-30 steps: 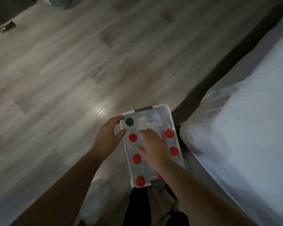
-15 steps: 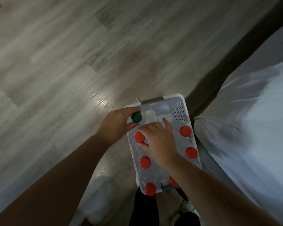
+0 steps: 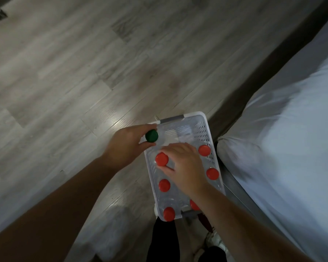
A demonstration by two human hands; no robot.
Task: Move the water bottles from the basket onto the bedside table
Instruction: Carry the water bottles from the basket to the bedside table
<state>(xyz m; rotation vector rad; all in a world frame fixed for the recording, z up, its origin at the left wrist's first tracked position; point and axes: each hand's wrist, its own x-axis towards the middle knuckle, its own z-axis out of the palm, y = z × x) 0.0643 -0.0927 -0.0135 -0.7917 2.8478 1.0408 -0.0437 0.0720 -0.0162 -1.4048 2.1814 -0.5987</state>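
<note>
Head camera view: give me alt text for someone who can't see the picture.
Seen from above, a person's left hand grips a green-capped bottle and the right hand pinches a red-capped bottle, both inside a white plastic basket. Five more red caps show in the basket, with grey wood floor to its left and a white bed to its right.

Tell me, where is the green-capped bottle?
In the head view, the green-capped bottle is in the far left corner of the basket, gripped by the left hand, just beyond a red-capped bottle.

The floor (image 3: 83, 82) lies open left of the basket (image 3: 203, 133), the bed (image 3: 284, 148) stands close on its right
</note>
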